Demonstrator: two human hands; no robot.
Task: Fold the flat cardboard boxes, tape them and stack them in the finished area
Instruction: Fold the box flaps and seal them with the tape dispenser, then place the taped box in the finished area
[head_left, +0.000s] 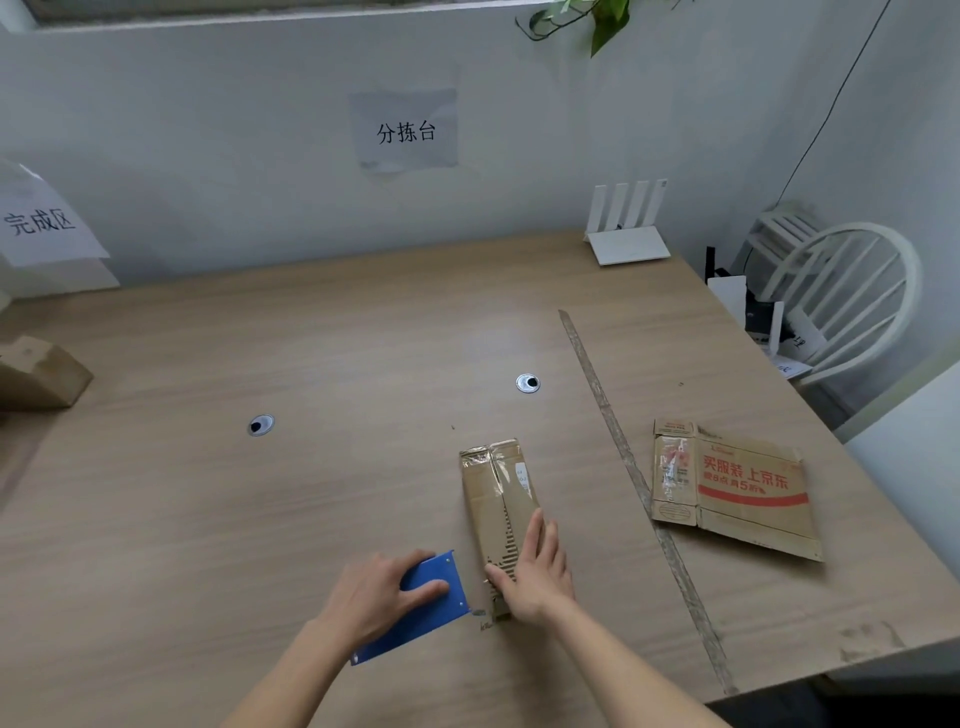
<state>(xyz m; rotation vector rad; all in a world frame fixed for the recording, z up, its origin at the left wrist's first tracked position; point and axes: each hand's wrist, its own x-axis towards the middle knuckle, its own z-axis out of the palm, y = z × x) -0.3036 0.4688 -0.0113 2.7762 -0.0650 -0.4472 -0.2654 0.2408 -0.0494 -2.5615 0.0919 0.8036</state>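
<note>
A small folded brown cardboard box stands on the wooden table, its top seam covered in glossy tape. My right hand lies flat on the box's near end, fingers together. My left hand grips a blue tape dispenser just left of the box's near corner. A flat unfolded box with red print lies to the right, past a strip of old tape stuck on the table. Another folded brown box sits at the far left edge, below a paper sign.
A white router stands at the table's back right. A white chair holding small items is beyond the right edge. Two round cable holes sit mid-table. A paper sign hangs on the wall.
</note>
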